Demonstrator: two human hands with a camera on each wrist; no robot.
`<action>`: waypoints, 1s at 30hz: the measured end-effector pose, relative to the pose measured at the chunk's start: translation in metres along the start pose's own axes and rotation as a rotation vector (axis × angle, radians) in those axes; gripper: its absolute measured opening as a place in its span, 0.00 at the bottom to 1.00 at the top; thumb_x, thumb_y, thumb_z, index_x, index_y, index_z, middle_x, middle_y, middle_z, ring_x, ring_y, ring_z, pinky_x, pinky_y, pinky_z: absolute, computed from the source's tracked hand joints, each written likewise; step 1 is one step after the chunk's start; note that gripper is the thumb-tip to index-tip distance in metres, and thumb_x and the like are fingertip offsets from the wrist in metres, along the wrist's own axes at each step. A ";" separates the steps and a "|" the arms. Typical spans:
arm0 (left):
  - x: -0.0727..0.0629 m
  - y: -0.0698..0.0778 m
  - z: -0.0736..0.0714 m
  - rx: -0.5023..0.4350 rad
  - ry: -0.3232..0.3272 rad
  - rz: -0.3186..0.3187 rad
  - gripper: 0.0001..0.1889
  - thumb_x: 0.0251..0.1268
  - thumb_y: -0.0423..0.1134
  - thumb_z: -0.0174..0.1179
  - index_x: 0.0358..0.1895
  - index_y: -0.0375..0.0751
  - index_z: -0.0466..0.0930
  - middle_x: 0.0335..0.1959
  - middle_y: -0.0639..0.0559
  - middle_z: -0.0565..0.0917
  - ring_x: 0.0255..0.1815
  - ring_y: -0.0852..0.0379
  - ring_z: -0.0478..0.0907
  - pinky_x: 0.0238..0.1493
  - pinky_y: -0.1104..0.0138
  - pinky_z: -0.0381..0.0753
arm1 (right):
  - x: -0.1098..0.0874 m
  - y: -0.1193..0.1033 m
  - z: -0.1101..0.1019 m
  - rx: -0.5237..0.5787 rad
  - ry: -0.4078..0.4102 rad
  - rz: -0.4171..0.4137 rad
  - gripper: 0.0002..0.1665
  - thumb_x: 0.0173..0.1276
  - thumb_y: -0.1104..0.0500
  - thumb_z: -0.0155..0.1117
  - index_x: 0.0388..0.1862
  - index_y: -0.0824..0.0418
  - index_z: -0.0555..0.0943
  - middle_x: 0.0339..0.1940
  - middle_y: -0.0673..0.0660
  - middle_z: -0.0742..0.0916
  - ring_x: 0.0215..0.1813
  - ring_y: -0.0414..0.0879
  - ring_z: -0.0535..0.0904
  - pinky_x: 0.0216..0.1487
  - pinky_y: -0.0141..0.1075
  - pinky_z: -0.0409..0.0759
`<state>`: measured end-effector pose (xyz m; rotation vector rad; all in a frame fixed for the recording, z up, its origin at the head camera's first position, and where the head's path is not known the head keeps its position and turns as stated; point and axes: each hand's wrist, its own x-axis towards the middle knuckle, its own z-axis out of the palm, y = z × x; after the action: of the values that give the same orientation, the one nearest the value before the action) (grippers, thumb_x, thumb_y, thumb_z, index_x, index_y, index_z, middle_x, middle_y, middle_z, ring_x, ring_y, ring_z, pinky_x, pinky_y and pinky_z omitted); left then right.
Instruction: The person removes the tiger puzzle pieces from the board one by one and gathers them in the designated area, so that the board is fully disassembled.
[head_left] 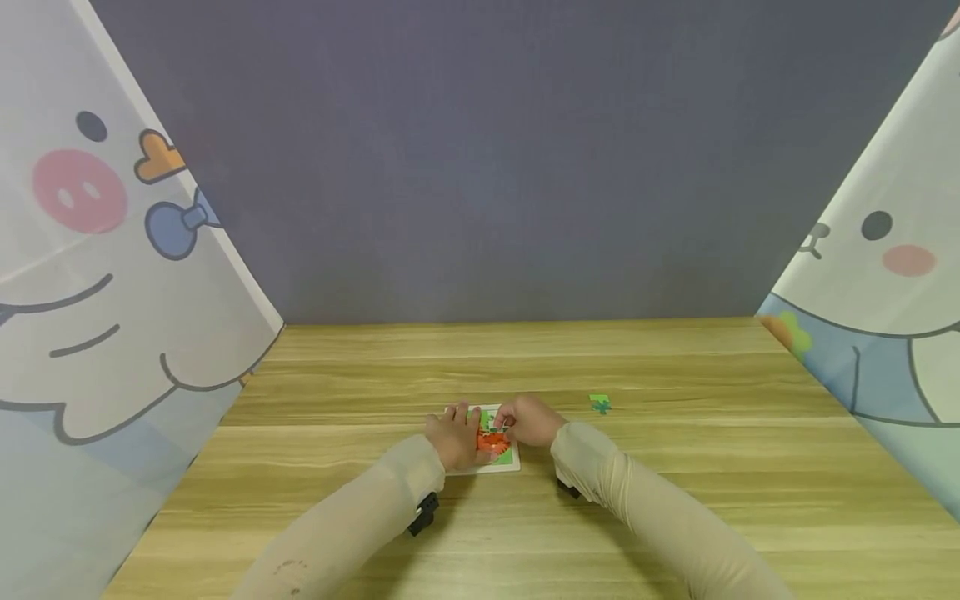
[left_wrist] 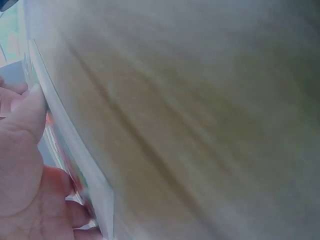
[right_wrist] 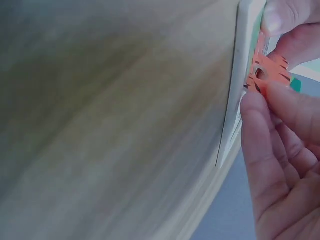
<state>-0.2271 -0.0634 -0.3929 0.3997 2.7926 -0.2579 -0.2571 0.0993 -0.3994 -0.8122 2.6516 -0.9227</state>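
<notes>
A small jigsaw puzzle with a white frame (head_left: 483,470) and a green and orange picture lies on the table. Spread over its left part is my left hand (head_left: 453,439), fingers extended and resting on the puzzle. My right hand (head_left: 532,422) is at the puzzle's right side. In the right wrist view its thumb and index finger pinch an orange puzzle piece (right_wrist: 274,70) with dark stripes and a bit of green, tilted up close over the frame. The left wrist view shows the left fingers along the frame's edge (left_wrist: 75,132).
One loose green and teal puzzle piece (head_left: 600,404) lies on the wooden table (head_left: 675,467), to the right of the puzzle. A dark grey panel (head_left: 480,167) rises behind the table. Cartoon-printed cloths (head_left: 97,333) hang at both sides.
</notes>
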 end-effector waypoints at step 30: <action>-0.002 -0.047 0.007 0.048 0.123 0.392 0.34 0.73 0.63 0.48 0.76 0.53 0.64 0.78 0.47 0.60 0.78 0.48 0.56 0.73 0.45 0.60 | -0.032 0.030 -0.042 0.079 0.097 0.091 0.17 0.68 0.74 0.58 0.54 0.73 0.82 0.21 0.59 0.83 0.23 0.46 0.80 0.26 0.31 0.73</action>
<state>-0.2378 -0.1095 -0.3925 0.9884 2.7511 -0.2138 -0.2591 0.1579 -0.3848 -0.6382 2.6898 -1.0606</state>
